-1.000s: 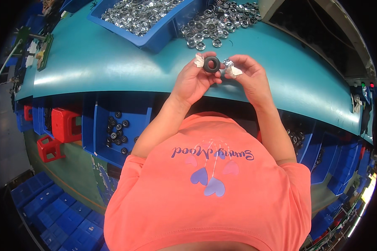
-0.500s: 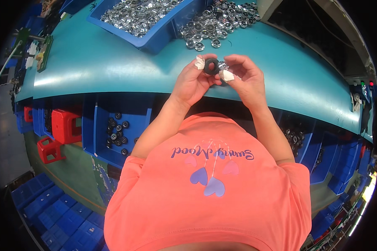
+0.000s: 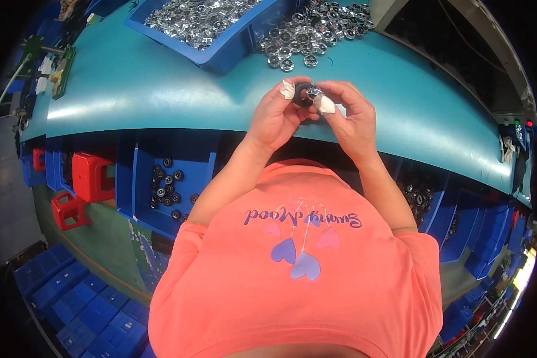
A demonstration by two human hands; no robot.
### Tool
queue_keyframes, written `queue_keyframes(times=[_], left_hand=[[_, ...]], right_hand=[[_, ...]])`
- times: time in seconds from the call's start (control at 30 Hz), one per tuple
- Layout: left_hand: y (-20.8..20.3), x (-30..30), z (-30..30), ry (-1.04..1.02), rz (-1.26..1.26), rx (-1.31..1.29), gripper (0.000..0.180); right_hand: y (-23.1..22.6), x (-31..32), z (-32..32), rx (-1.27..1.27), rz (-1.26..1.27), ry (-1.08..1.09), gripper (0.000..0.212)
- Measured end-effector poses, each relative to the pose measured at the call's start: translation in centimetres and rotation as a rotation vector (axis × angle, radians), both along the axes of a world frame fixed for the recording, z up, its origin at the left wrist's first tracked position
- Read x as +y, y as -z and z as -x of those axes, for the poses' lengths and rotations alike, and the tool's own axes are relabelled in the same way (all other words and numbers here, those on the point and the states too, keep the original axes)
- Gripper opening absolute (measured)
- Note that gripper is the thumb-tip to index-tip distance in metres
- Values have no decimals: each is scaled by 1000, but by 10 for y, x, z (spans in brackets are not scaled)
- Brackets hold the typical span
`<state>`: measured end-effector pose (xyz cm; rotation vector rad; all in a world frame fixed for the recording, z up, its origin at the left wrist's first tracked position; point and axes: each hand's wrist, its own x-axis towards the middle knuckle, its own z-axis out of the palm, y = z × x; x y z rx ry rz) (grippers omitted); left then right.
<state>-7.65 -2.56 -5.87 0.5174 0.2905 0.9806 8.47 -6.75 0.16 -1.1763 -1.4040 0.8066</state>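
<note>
Taped fingers [image 3: 288, 89] of the left hand [image 3: 276, 116] and right hand [image 3: 352, 119] pinch together on a black ring [image 3: 302, 93] and shiny cap [image 3: 314, 92], held above the bench [image 3: 161, 89] edge close to the loose parts pile [image 3: 316, 30] and blue bin [image 3: 221, 48], both within easy reach.

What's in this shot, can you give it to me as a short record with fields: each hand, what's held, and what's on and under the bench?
left hand: fingertips on a small black ring, tape-wrapped finger
right hand: pinching a small shiny metal part against the ring, tape-wrapped thumb
worktop: teal bench
on bench: blue bin of silver round parts; loose pile of silver parts beside it
under bench: blue bin with black rings, red stools
clothing: orange shirt
</note>
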Motion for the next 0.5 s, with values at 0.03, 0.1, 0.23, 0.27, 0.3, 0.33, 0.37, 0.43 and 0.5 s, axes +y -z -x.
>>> queue_keyframes(times=[0.03, 0.1, 0.23, 0.27, 0.3, 0.33, 0.37, 0.43, 0.5], left_hand=[[0, 0, 0, 1, -9, 2, 40], [-3, -1, -1, -7, -14, 25, 41], [-7, -2, -3, -23, -43, 81, 44], [-7, -2, -3, -21, -61, 89, 45], [-8, -2, -3, -28, -55, 111, 46], [-9, -3, -4, -36, -48, 132, 46], [-10, -5, -4, -43, -41, 154, 47], [-13, -6, -5, -50, -36, 189, 46], [-16, -9, -6, -58, -77, 254, 45]], right_hand=[[-2, -1, -1, 19, 16, -19, 25], [1, 1, -5, -178, -131, -21, 24], [-1, -1, 0, -175, -98, 16, 19], [-1, -1, -1, -107, -37, 6, 17], [-2, 0, -3, -39, 22, -4, 16], [-2, 0, -4, 29, 81, -14, 15], [-1, 0, -5, 12, 81, -18, 14], [-1, 1, -6, -21, 81, -26, 13], [0, 1, -8, 1, 109, -30, 12]])
